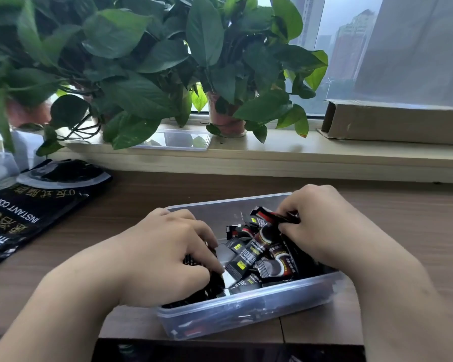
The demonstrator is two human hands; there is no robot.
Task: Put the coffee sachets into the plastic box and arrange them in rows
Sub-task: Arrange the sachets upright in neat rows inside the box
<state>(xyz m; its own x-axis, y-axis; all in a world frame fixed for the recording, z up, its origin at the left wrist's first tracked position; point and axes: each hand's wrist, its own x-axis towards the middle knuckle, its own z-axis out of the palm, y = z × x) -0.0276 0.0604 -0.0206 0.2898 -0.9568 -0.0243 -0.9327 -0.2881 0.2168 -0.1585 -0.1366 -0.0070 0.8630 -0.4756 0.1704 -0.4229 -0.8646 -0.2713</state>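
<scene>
Left hand [165, 254] seemingly grips coffee sachets [249, 257], right hand [322, 226] pinches one; others point every way.

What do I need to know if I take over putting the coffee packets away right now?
Left hand: fingers curled over a bunch of small black coffee sachets at the left end of the clear rectangular plastic box.
Right hand: pinches one black-and-red sachet at the box's far right.
Done: many sachets are already in the box.
To do: the middle ones lie jumbled, so line them into rows.
The big black instant-coffee bag lies on the desk to the left; I cannot tell if more are inside.
</scene>
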